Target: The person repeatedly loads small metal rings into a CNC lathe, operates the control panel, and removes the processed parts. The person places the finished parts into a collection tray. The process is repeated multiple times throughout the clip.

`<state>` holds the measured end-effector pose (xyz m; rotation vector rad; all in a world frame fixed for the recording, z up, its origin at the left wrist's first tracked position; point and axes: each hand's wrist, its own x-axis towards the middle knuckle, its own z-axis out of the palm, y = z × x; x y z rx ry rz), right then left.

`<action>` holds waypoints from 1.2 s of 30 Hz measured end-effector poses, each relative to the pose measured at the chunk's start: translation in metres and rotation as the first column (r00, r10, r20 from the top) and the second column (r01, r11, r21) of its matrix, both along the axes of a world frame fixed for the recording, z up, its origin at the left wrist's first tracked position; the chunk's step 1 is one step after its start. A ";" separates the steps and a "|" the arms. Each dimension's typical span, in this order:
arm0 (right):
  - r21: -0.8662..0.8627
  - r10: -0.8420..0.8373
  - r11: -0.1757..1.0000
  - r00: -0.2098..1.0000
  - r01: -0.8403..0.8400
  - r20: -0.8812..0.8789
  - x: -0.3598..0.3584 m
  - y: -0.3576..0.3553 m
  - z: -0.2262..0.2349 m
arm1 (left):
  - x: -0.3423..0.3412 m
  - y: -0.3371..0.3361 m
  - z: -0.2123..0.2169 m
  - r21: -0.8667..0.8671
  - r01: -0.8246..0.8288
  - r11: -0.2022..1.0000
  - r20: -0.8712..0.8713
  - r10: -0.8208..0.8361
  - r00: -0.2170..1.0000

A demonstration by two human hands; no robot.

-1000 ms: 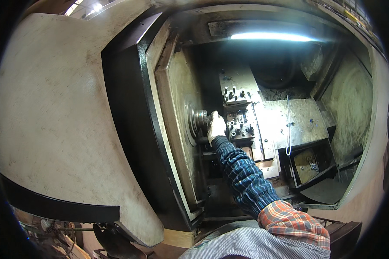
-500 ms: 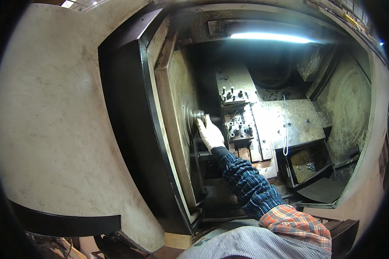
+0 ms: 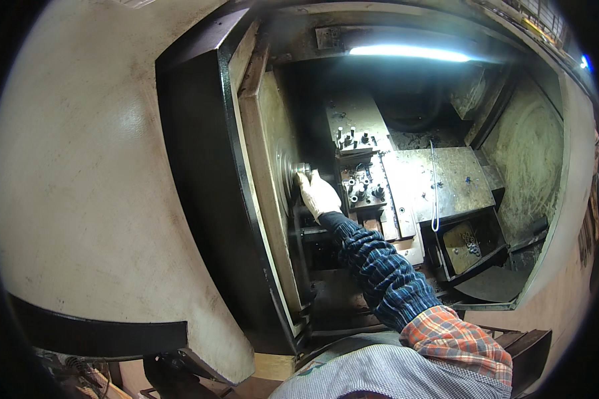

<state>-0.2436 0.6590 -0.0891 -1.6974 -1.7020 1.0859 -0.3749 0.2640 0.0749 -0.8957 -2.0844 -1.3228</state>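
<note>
My right hand (image 3: 320, 197) wears a white glove and reaches into a lathe. Its fingertips are at the front of the metal spindle nose (image 3: 302, 167), which sticks out of the round plate on the left inner wall. Thumb and finger are bent together there; whatever they grip is too small and hidden to make out. To the right of the hand stands a tool block (image 3: 366, 196) with several bolts, and a second bolted block (image 3: 355, 141) lies behind it. My left hand is out of the picture.
A lamp tube (image 3: 409, 52) shines at the back. A white looped hook (image 3: 434, 189) lies over the metal plate (image 3: 456, 173). Below that, a tray (image 3: 458, 256) holds several small round parts. The machine's black-edged door (image 3: 199, 173) stands at the left.
The view has shifted a little, moving the machine slightly within the picture. My right hand stays by the spindle nose, its fingertips now closer around its front.
</note>
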 end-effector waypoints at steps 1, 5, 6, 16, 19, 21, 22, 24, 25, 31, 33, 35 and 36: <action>-0.004 -0.014 1.000 1.000 0.013 -0.009 0.000 -0.002 0.001 | 0.001 -0.002 0.001 -0.001 0.015 1.000 0.005 -0.015 1.000; 0.009 -0.007 1.000 1.000 0.007 -0.007 -0.001 -0.007 -0.004 | 0.008 -0.008 -0.002 -0.029 0.071 0.997 -0.032 -0.072 0.997; 0.009 0.003 1.000 1.000 -0.003 -0.012 0.000 -0.007 -0.007 | 0.009 -0.010 -0.004 -0.043 0.077 0.996 -0.066 -0.080 0.995; -0.031 0.175 0.984 0.983 -0.177 -0.053 0.036 -0.045 0.004 | -0.016 -0.029 -0.019 -0.258 0.077 0.963 -0.343 -0.166 0.925; 0.194 0.406 0.894 0.914 -0.404 0.031 0.049 -0.097 -0.006 | -0.017 -0.034 -0.022 -0.240 0.111 0.964 -0.351 -0.193 0.916; 0.026 0.398 0.917 0.906 -0.398 -0.143 0.074 -0.139 -0.018 | -0.017 -0.035 -0.025 -0.206 0.127 0.970 -0.339 -0.193 0.921; -0.016 0.403 0.913 0.908 -0.408 -0.111 0.087 -0.159 -0.023 | -0.018 -0.035 -0.027 -0.194 0.143 0.971 -0.336 -0.202 0.920; -0.107 0.359 0.920 0.920 -0.378 -0.159 0.115 -0.195 -0.034 | -0.019 -0.035 -0.031 -0.175 0.169 0.970 -0.342 -0.221 0.913; -0.207 0.307 0.916 0.932 -0.345 -0.193 0.130 -0.214 -0.039 | -0.018 -0.036 -0.034 -0.164 0.182 0.969 -0.359 -0.231 0.904; -0.347 -0.118 0.938 0.939 -0.002 -0.323 0.219 -0.316 -0.079 | -0.021 -0.029 -0.040 -0.100 0.246 0.964 -0.482 -0.263 0.836; -0.140 -0.151 0.980 0.987 0.142 -0.055 0.257 -0.353 -0.090 | -0.019 -0.026 -0.041 -0.077 0.274 0.959 -0.534 -0.271 0.801; -0.481 -0.471 0.827 0.824 0.290 -0.313 0.298 -0.396 -0.094 | -0.013 -0.024 -0.043 -0.069 0.306 0.950 -0.595 -0.285 0.752; -0.527 -0.606 0.755 0.722 0.390 -0.334 0.315 -0.419 -0.094 | -0.008 -0.024 -0.044 -0.072 0.317 0.946 -0.626 -0.290 0.724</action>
